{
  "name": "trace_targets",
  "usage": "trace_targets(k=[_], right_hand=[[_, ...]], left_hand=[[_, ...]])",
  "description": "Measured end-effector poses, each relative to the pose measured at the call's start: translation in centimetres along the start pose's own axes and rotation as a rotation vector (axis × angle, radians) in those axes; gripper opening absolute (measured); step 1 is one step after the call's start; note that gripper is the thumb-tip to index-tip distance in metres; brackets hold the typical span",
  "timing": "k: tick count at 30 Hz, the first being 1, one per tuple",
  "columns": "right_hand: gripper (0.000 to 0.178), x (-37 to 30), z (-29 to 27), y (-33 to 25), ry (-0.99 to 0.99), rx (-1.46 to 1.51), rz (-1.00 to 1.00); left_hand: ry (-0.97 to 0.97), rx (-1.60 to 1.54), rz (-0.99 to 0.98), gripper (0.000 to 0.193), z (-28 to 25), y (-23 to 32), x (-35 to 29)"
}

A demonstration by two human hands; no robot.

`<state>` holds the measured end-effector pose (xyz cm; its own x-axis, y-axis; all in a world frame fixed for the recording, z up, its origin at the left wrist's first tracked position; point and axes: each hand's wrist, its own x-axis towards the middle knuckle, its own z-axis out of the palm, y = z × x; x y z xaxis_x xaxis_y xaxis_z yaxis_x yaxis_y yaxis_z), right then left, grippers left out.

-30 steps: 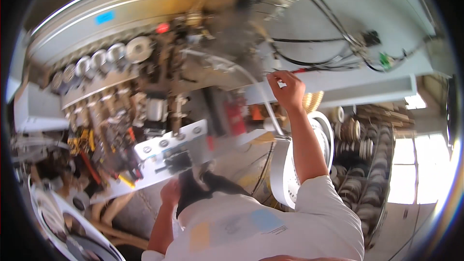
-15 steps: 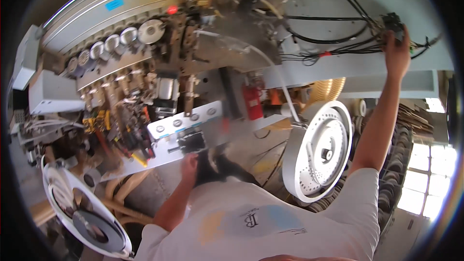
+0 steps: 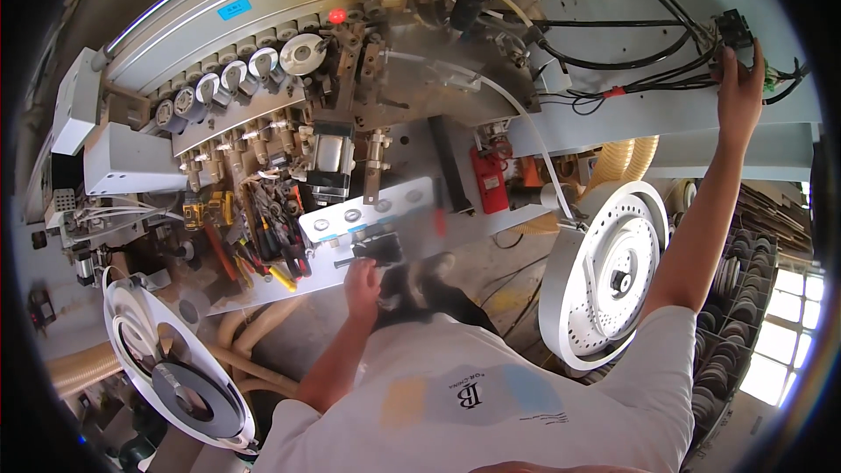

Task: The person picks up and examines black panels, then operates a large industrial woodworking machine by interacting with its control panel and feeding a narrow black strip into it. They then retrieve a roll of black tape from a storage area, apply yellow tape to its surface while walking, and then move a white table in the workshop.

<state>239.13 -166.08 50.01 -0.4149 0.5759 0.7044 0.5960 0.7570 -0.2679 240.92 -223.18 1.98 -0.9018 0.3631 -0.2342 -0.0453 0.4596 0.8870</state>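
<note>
The right arm (image 3: 701,219) is stretched forward and outward, almost straight at the elbow, reaching the black block (image 3: 734,29) near the right end of the grey panel (image 3: 670,112). The right grip (image 3: 741,88) points upward, thumb and fingers parted at the block's lower side; whether they clasp it, I cannot tell. The left arm (image 3: 337,359) is bent, its left grip (image 3: 361,289) curled beside the dark box (image 3: 378,248) at the near edge of the surface (image 3: 326,275); whether it holds anything is unclear.
</note>
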Motion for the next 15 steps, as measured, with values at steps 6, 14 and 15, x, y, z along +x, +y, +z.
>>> trace_targets(k=[6,14,15], right_hand=[[0.025,-19.2,3.6,-0.8,-0.170,0.286,-0.162],[0.053,-45.1,2.2,-10.9,-1.446,0.934,0.343],[0.053,-46.0,2.2,-11.1,-1.443,0.946,0.346]], left_hand=[[0.049,-1.112,-0.673,0.015,-1.6,8.3,2.0],[0.097,-1.247,-0.657,0.016,2.0,13.4,1.7],[0.112,-1.281,-0.672,0.018,2.8,13.0,1.6]])
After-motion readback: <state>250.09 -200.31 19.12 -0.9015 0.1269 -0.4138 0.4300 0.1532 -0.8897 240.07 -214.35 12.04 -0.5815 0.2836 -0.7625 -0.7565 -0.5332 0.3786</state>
